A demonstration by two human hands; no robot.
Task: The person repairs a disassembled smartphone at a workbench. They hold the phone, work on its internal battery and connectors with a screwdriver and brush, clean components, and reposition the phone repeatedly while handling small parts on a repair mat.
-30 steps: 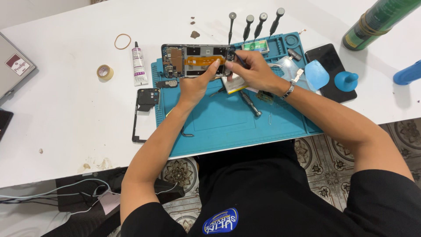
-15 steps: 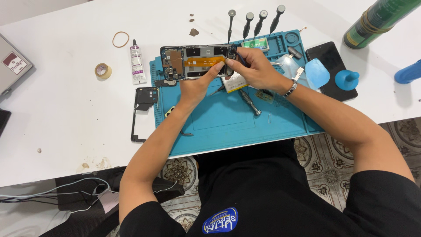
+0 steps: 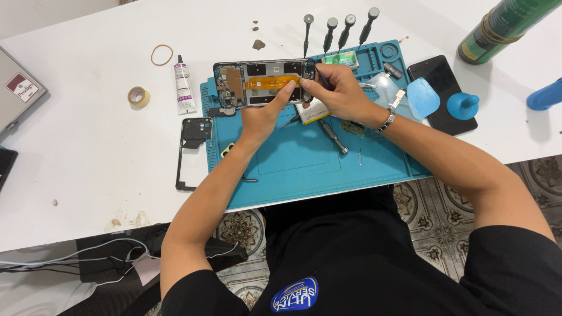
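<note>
The opened phone [image 3: 260, 82] lies at the far edge of the blue work mat [image 3: 304, 164]; the left hand [image 3: 262, 114] presses a fingertip on its orange flex cable, other fingers curled. The right hand [image 3: 336, 90] pinches a thin dark tool [image 3: 320, 76] at the phone's right end. Four screwdrivers [image 3: 336, 29] stand just beyond, a glue tube [image 3: 183, 88] lies left, and a loose screwdriver [image 3: 333, 136] lies near the wrists.

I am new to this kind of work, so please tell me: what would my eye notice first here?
First, the opened phone at the far edge of the blue mat, its orange strip showing. The left hand presses on it while the right hand works a thin tool at its right end. Behind the mat, four screwdrivers lie in a row on the white table.
</note>
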